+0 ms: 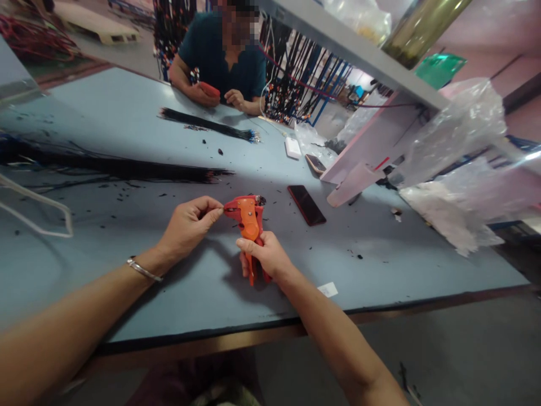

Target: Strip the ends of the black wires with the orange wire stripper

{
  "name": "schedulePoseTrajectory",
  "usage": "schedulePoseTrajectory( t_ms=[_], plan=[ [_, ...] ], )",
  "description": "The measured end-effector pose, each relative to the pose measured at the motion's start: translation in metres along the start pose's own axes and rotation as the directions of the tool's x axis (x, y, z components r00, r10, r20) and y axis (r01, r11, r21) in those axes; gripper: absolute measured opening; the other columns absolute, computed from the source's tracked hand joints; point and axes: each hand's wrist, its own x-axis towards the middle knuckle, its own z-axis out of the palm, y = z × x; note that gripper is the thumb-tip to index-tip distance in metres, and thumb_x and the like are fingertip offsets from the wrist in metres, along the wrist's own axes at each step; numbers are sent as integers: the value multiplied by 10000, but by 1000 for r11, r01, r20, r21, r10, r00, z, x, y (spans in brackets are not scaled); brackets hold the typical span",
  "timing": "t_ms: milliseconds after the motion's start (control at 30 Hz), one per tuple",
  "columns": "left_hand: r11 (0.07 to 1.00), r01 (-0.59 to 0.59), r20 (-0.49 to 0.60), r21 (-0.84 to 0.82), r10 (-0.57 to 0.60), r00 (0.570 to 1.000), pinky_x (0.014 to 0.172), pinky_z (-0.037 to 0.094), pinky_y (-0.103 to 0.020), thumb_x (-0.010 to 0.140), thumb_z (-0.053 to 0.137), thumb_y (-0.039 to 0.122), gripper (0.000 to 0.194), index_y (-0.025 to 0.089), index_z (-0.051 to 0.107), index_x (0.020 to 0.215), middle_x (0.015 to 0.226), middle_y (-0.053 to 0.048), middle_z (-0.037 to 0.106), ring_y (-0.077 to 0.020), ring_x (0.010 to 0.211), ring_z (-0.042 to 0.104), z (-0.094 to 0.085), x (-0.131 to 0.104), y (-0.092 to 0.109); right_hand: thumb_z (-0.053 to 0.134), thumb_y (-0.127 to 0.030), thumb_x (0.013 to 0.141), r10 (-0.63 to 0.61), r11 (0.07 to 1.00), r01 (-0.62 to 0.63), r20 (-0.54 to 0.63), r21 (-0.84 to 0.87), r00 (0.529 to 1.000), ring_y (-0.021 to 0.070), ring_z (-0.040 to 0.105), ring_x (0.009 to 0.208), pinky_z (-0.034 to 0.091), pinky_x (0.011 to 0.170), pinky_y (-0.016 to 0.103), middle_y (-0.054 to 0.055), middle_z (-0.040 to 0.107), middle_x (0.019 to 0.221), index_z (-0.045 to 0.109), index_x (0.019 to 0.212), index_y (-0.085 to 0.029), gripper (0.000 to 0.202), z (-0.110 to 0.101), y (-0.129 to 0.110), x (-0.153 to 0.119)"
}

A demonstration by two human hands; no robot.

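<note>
My right hand point(266, 251) is wrapped round the handles of a red and orange wire stripper point(249, 217), held upright above the table. At the tool's jaws, on its left side, my left hand point(192, 223) pinches something thin, probably a wire end; most of it is hidden by my fingers. A metal bracelet circles my left wrist. Beyond my hands lies a long bundle of black wires point(160, 169), its stripped-looking ends pointing right. Farther back rests a shorter bundle of black wires point(207, 124) with shiny tips at its right end.
Across the table point(190, 304) sits a person point(224, 62) with a red tool in one hand. A dark phone point(306, 204), a second phone point(315, 163) and a white box point(292, 148) lie to the right. A shelf post and plastic bags point(456, 192) stand beyond. Black scraps dot the surface.
</note>
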Motion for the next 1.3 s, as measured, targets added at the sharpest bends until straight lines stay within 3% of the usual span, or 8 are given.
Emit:
schedulePoseTrajectory(
  t_ms=[433,600,733,900,1000,1100,1200,1300],
  plan=[
    [998,66,-50,5,-65,997,555,391,-223,783,604,392,219,180,654,758,650,10,592,-126,595,486,2,1,0,720,-356,707,-33,940,7,70,341,997,201,676,585,561,546,333,27,662,701,588,849,-153,280,-15,1,1],
    [993,-59,37,98,55,998,544,383,-225,795,583,377,209,184,656,762,612,17,580,-121,566,474,4,-6,4,680,-274,693,-216,953,249,-187,173,958,202,674,705,562,673,360,18,656,767,580,880,-179,232,-16,-7,-3],
    [975,-127,-3,182,130,991,534,381,-235,801,565,349,182,195,659,772,607,17,599,-115,530,465,8,-13,6,615,-320,753,-294,933,190,-343,-306,892,198,632,669,505,650,339,11,635,714,586,911,-197,203,-22,-17,-9],
    [978,1,-293,211,62,954,606,417,-246,818,571,322,134,211,646,824,693,9,629,-133,619,520,4,-9,5,623,-317,780,-517,420,1,-239,-908,822,209,590,663,392,626,316,51,671,782,619,1027,-203,272,-22,-17,-13],
    [987,77,-356,141,-22,934,641,434,-249,823,578,325,121,216,629,815,726,9,635,-143,670,543,1,-3,3,682,-396,780,-513,96,70,11,-993,858,230,596,709,381,648,329,101,674,840,631,1003,-179,315,-18,-11,-12],
    [990,69,-310,121,-28,950,640,438,-249,816,585,329,129,208,629,801,725,6,641,-145,673,546,2,-2,2,738,-519,745,-453,-49,189,190,-981,871,255,601,794,396,731,362,116,667,870,641,951,-175,413,-15,-7,-11],
    [989,10,-201,147,20,979,603,432,-238,815,574,336,152,199,639,803,672,14,629,-136,625,544,5,-5,2,719,-523,775,-470,64,339,272,-938,840,239,614,897,411,807,363,104,672,1011,645,959,-190,387,-16,-9,-11],
    [990,-37,-49,138,44,998,551,428,-228,818,555,333,163,195,643,815,625,22,623,-123,540,546,9,-11,3,584,-344,910,-644,288,378,114,-880,756,192,629,892,426,840,334,65,690,962,638,939,-192,164,-17,-13,-11]
  ],
)
